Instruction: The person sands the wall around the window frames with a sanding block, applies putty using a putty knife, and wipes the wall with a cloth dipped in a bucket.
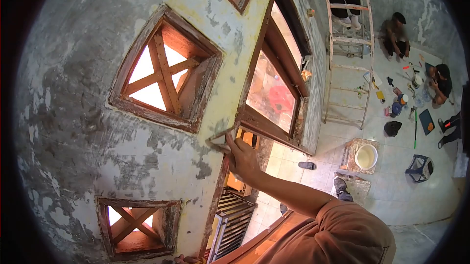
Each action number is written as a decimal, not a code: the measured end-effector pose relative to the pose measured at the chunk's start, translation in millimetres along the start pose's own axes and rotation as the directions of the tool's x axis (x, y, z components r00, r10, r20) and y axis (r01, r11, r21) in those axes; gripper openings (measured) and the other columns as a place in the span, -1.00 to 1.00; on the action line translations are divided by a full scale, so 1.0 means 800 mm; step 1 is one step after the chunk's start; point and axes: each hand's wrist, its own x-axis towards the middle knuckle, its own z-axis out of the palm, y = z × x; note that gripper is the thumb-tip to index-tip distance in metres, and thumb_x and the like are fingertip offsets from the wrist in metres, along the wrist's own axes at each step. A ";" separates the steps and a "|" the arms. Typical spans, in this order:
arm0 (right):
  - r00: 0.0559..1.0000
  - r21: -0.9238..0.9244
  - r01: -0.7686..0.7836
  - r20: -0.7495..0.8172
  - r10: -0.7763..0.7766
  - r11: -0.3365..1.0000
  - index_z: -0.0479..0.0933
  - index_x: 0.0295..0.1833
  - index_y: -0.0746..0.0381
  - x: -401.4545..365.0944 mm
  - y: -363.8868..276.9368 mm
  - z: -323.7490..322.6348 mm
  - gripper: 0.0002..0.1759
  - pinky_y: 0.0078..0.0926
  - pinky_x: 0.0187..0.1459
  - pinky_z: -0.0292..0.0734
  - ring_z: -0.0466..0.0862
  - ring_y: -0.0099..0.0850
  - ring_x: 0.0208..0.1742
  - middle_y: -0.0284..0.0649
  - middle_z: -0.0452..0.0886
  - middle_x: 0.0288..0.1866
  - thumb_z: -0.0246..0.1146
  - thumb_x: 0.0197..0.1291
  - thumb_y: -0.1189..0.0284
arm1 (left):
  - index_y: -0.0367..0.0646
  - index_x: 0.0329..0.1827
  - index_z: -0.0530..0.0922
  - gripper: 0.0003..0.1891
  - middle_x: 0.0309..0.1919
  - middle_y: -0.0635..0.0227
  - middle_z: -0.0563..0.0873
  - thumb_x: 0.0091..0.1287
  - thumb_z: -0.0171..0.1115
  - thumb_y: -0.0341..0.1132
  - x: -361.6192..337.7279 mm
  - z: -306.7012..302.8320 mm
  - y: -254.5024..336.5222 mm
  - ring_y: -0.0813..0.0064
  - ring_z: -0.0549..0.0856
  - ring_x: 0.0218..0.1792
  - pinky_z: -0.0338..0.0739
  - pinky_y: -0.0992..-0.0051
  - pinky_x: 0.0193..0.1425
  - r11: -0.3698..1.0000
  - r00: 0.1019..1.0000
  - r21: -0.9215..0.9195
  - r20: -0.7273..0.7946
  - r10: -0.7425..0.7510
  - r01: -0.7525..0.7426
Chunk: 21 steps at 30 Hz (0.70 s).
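The right hand (243,158) grips a scraper (219,141), its fingers closed round it, with the flat blade against the yellowish strip of the wall (147,166). The left hand (188,259) shows only partly at the bottom edge of the view; whether it grasps anything I cannot tell.

A white bucket (375,160) stands on a stained board on the floor (387,195), with pale, creamy stuff inside. Farther off, a blue tub (396,109) and a whitish pot (417,81) stand among scattered tools; their contents are too small to make out.

The blade sits near the wall's edge, between the cross-barred opening (159,73) and the brown window frame (267,123). A second, smaller opening (175,217) lies toward the bottom of the view, well apart from the blade. Bare plaster spreads between the two openings. Beyond the frame, floor tiles run past a slipper (307,165) toward the bucket, and a ladder (350,41) stands near the far wall. Two people (396,36) sit on the floor beyond it, near the tools.
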 end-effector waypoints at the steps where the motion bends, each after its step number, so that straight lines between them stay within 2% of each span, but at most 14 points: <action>1: 1.000 -0.001 0.002 -0.006 -0.002 1.000 0.40 0.30 0.33 0.006 0.010 -0.001 -0.38 -0.15 -0.39 0.37 0.47 -0.15 -0.40 -0.05 0.39 -0.39 0.23 0.03 0.65 | -0.37 -0.34 0.54 -0.78 -0.66 0.30 0.48 0.38 0.01 -0.39 0.003 -0.017 -0.030 0.50 0.32 -0.77 0.18 0.52 -0.69 1.000 1.000 -0.004 0.002 0.004 -0.004; 2: 0.999 -0.048 0.039 -0.029 -0.041 0.998 0.36 0.31 0.35 0.020 0.019 -0.004 -0.34 -0.16 -0.34 0.40 0.48 -0.12 -0.36 -0.04 0.40 -0.36 0.25 -0.01 0.64 | -0.37 -0.31 0.54 -0.79 -0.64 0.31 0.50 0.38 0.02 -0.38 0.007 -0.016 -0.020 0.54 0.32 -0.76 0.18 0.53 -0.69 0.924 0.941 0.178 0.094 0.326 -0.338; 3: 0.996 -0.093 0.071 -0.047 -0.076 0.993 0.33 0.32 0.37 0.032 0.026 -0.007 -0.29 -0.18 -0.29 0.43 0.50 -0.09 -0.32 -0.04 0.41 -0.34 0.27 -0.05 0.63 | -0.36 -0.29 0.55 -0.79 -0.61 0.33 0.51 0.39 0.04 -0.37 0.010 -0.014 -0.009 0.58 0.33 -0.76 0.17 0.55 -0.70 0.709 0.775 0.314 0.242 0.584 -0.632; 5: 0.999 -0.094 0.029 -0.034 -0.033 0.995 0.34 0.32 0.37 0.035 0.021 -0.009 -0.28 -0.19 -0.28 0.45 0.51 -0.08 -0.30 -0.03 0.43 -0.31 0.28 -0.08 0.63 | -0.35 -0.29 0.54 -0.81 -0.59 0.34 0.50 0.38 0.03 -0.39 -0.004 -0.016 -0.010 0.60 0.32 -0.74 0.17 0.55 -0.69 0.681 0.779 0.409 0.139 0.612 -0.608; 6: 1.000 -0.063 -0.010 0.009 0.010 0.998 0.35 0.30 0.37 0.024 0.015 -0.006 -0.30 -0.19 -0.28 0.45 0.52 -0.08 -0.30 -0.03 0.43 -0.30 0.28 -0.08 0.63 | -0.37 -0.28 0.54 -0.81 -0.54 0.27 0.53 0.37 0.02 -0.40 -0.002 -0.039 -0.029 0.50 0.36 -0.71 0.24 0.47 -0.64 0.980 0.984 0.081 0.012 0.180 -0.180; 7: 0.998 -0.038 -0.044 0.051 0.046 0.998 0.36 0.28 0.38 0.015 0.011 -0.004 -0.32 -0.20 -0.28 0.46 0.52 -0.09 -0.29 -0.02 0.43 -0.29 0.28 -0.08 0.64 | -0.38 -0.28 0.54 -0.80 -0.49 0.21 0.55 0.36 0.01 -0.41 0.000 -0.036 -0.026 0.41 0.40 -0.67 0.31 0.40 -0.59 0.905 0.948 -0.283 0.068 -0.312 0.318; 8: 1.000 0.011 -0.013 0.017 0.013 1.000 0.40 0.29 0.36 0.005 0.011 -0.002 -0.37 -0.17 -0.40 0.43 0.49 -0.11 -0.40 -0.04 0.42 -0.36 0.21 -0.02 0.67 | -0.39 -0.23 0.55 -0.78 -0.51 0.13 0.56 0.36 -0.04 -0.42 -0.006 -0.027 -0.024 0.25 0.42 -0.63 0.34 0.34 -0.55 0.917 0.975 0.334 0.109 0.193 -0.219; 9: 1.000 0.007 -0.015 0.013 0.015 1.000 0.40 0.29 0.36 0.019 0.021 -0.006 -0.37 -0.17 -0.40 0.43 0.49 -0.11 -0.40 -0.04 0.42 -0.36 0.21 -0.02 0.67 | -0.39 -0.23 0.55 -0.78 -0.51 0.13 0.56 0.36 -0.04 -0.42 -0.003 -0.012 -0.003 0.25 0.42 -0.63 0.34 0.34 -0.55 0.917 0.974 0.331 0.114 0.194 -0.222; 11: 0.991 -0.038 0.077 -0.109 -0.080 0.996 0.37 0.31 0.38 0.049 0.028 -0.012 -0.33 -0.18 -0.42 0.43 0.51 -0.11 -0.40 -0.05 0.42 -0.35 0.21 -0.04 0.69 | -0.40 -0.24 0.54 -0.79 -0.48 0.12 0.57 0.34 -0.09 -0.48 0.002 -0.003 0.031 0.22 0.44 -0.60 0.33 0.31 -0.54 0.486 0.672 0.474 0.405 0.621 -0.734; 13: 0.998 -0.020 -0.025 -0.057 0.024 0.999 0.38 0.30 0.37 0.034 0.008 -0.009 -0.33 -0.18 -0.43 0.43 0.52 -0.11 -0.41 -0.04 0.43 -0.32 0.20 -0.05 0.71 | -0.38 -0.38 0.51 -0.80 -0.48 0.09 0.55 0.30 -0.12 -0.54 0.009 -0.006 0.012 0.20 0.44 -0.60 0.34 0.26 -0.51 0.413 0.572 0.464 0.281 0.771 -0.784; 15: 0.998 0.043 -0.065 -0.010 0.066 0.997 0.40 0.24 0.41 0.013 -0.004 -0.008 -0.40 -0.17 -0.43 0.43 0.52 -0.07 -0.41 -0.01 0.44 -0.30 0.18 -0.03 0.71 | -0.40 -0.24 0.48 -0.85 -0.44 0.06 0.57 0.29 -0.10 -0.54 -0.001 -0.005 0.024 0.17 0.46 -0.57 0.38 0.20 -0.47 0.695 0.819 0.433 0.300 0.489 -0.574; 16: 1.000 0.019 -0.018 -0.004 0.018 1.000 0.41 0.23 0.43 0.014 -0.002 -0.010 -0.41 -0.15 -0.44 0.43 0.54 -0.04 -0.38 0.01 0.45 -0.29 0.20 -0.04 0.69 | -0.40 -0.24 0.48 -0.85 -0.44 0.06 0.57 0.29 -0.10 -0.54 0.000 -0.004 0.023 0.17 0.46 -0.57 0.38 0.20 -0.47 0.695 0.820 0.435 0.295 0.490 -0.572; 18: 0.999 0.009 -0.043 -0.015 0.043 0.999 0.41 0.24 0.44 0.039 0.014 -0.016 -0.37 -0.15 -0.44 0.43 0.55 -0.03 -0.38 0.01 0.45 -0.30 0.23 -0.07 0.69 | -0.42 -0.08 0.45 -0.80 -0.40 0.05 0.58 0.30 -0.08 -0.54 0.008 -0.013 0.019 0.15 0.48 -0.55 0.43 0.21 -0.48 0.368 0.608 0.505 0.474 0.637 -0.780; 21: 0.998 -0.045 -0.042 -0.052 0.040 0.998 0.42 0.25 0.43 0.045 0.005 -0.015 -0.34 -0.16 -0.44 0.43 0.56 -0.04 -0.36 0.02 0.45 -0.31 0.26 -0.11 0.69 | -0.44 -0.04 0.43 -0.78 -0.37 0.03 0.59 0.32 -0.02 -0.51 0.009 -0.040 -0.040 0.13 0.49 -0.54 0.44 0.20 -0.47 0.399 0.579 0.457 0.377 0.723 -0.795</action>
